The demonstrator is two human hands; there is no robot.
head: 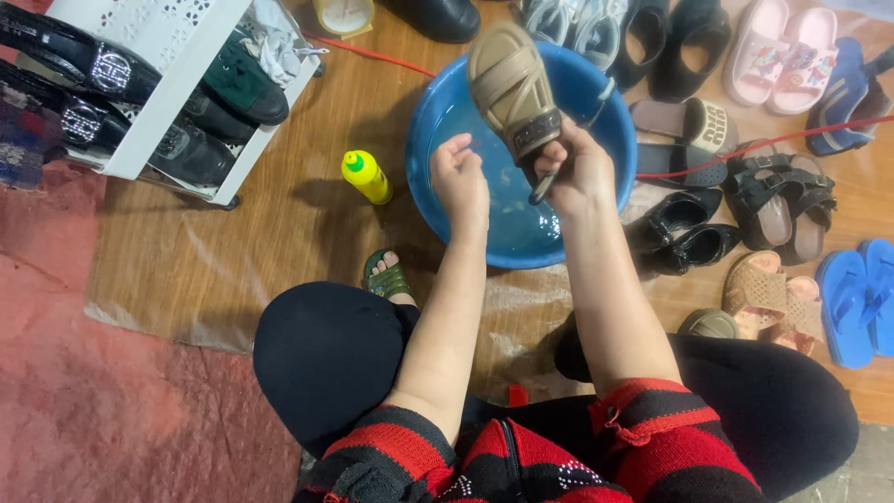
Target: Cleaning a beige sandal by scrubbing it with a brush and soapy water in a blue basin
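The right hand (579, 172) was clenched around the heel end of a tan sandal (511, 86), holding it up over the blue basin (438, 121) with the toe pointing toward twelve o'clock and the sole facing the camera. The sandal's dark strap hung down at the hand's grip, and a thin dark piece dangled below the fingers. The left hand (461, 177) sat just beside it at nine o'clock, fingers curled into a loose fist over the water; whether it held anything could not be told. The basin rested on the wooden floor (279, 233) and held shallow water.

At nine o'clock from the basin stood a yellow bottle (366, 175) with a green cap, apart from the rim. Further out at ten o'clock was a white shoe rack (177, 84) loaded with dark shoes. At three o'clock lay black shoes (684, 233), brown strapped sandals (780, 200), and blue flip-flops (859, 298); pink slippers (780, 54) sat at one o'clock. The person's foot in a green sandal (385, 275) showed at seven o'clock of the basin, near its edge.
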